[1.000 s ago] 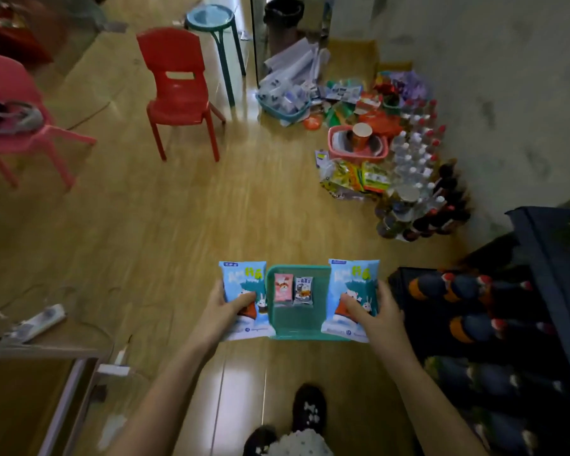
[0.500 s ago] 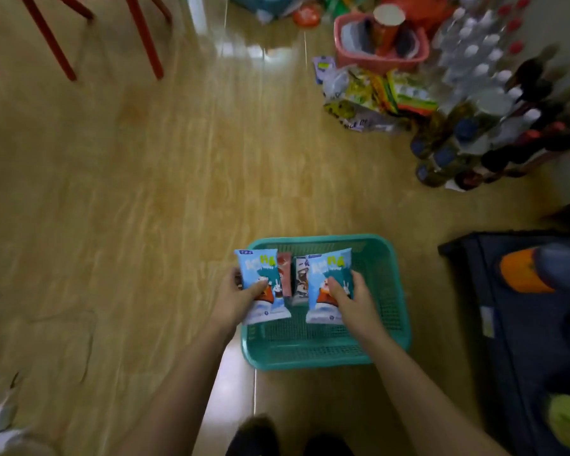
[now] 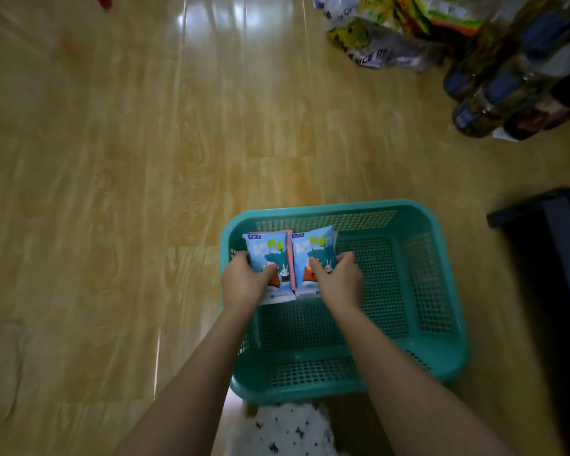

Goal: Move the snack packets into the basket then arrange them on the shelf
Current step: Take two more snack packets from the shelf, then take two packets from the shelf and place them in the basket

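1. Hands first, from the head view: the left hand [image 3: 244, 283] has its grip closed round the left blue packet [image 3: 266, 250], thumb across the printed front. The right hand [image 3: 341, 283] has its grip holding the right blue packet [image 3: 313, 250] the same way.
2. Both packets lie side by side, edges touching or nearly so, in the far left part of the teal basket [image 3: 326, 205], which stands on the wooden floor [image 3: 145, 159]. We cannot tell whether they rest on the mesh bottom or are held just above it.
3. A pink packet [image 3: 289, 238] shows as a thin strip behind and between the blue ones. How many lie under there is hidden from us.
4. Well apart from the basket, at the top right, lie a heap of other snack bags [image 3: 375, 44] and a cluster of bottles [image 3: 494, 93]. A dark unit [image 3: 556, 258] at the right edge may be the shelf, though we cannot be sure.
5. We judge the loading step to be under way: these two look about to be let go, and the heap suggests more to fetch.
6. Several things could go wrong from here.
   - The blue packets overlap the pink one, so on release they could slide off it or tip against the left wall and lie crooked.
   - The load sits all on one side, so lifting the basket by one rim could tilt it and spill the slick bags.
   - Puffy bags pressed hard by the thumbs could crease or burst.
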### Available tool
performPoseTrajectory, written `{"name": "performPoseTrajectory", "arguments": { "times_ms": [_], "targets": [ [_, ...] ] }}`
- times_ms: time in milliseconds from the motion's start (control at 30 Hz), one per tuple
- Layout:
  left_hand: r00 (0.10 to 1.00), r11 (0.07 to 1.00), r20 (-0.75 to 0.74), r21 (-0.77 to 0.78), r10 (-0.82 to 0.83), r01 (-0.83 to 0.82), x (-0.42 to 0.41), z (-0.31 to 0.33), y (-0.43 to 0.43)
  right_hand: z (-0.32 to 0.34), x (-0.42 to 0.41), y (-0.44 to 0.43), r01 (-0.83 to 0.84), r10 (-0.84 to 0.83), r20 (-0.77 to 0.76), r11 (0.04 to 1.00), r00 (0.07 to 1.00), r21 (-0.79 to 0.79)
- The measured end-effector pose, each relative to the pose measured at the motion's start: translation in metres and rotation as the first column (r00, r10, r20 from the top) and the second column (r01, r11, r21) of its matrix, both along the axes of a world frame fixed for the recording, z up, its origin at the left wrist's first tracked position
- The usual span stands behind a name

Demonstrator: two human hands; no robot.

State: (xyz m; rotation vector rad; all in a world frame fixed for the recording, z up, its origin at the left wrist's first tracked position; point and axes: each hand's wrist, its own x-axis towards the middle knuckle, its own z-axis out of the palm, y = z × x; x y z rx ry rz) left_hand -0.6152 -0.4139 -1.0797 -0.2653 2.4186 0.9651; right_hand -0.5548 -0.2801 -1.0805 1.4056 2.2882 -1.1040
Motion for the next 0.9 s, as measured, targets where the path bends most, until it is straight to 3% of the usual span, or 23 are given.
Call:
{"name": "performPoseTrajectory", "arguments": {
  "times_ms": [67, 200, 467, 700, 900],
  "targets": [
    [0.997, 0.99, -0.01, -0.121, -0.078, 0.076, 0.0, 0.013, 0.004, 0.017, 0.001, 0.001, -0.033, 0.029, 0.091, 0.999, 0.995, 0.042],
    [0.98, 0.963, 0.033, -0.185, -0.195, 0.198, 0.002, 0.084, 0.003, 0.089, 0.02, 0.018, -0.099, 0.106, 0.135, 0.993, 0.985, -0.062],
    [0.921, 0.93, -0.146, -0.131, -0.362, 0.345, 0.013, 0.382, 0.001, 0.377, 0.072, 0.055, -0.148, 0.144, -0.085, 0.988, 0.986, -0.053],
    [0.693, 0.777, -0.35, -0.295, -0.63, 0.557, 0.027, 0.658, 0.012, 0.666, 0.133, 0.099, -0.122, 0.172, -0.22, 0.968, 0.96, 0.221],
    [0.444, 0.643, -0.489, -0.387, -0.751, 0.661, 0.067, 0.806, 0.03, 0.814, 0.23, 0.103, 0.039, 0.081, -0.254, 0.9, 0.964, 0.434]
  ]
}}
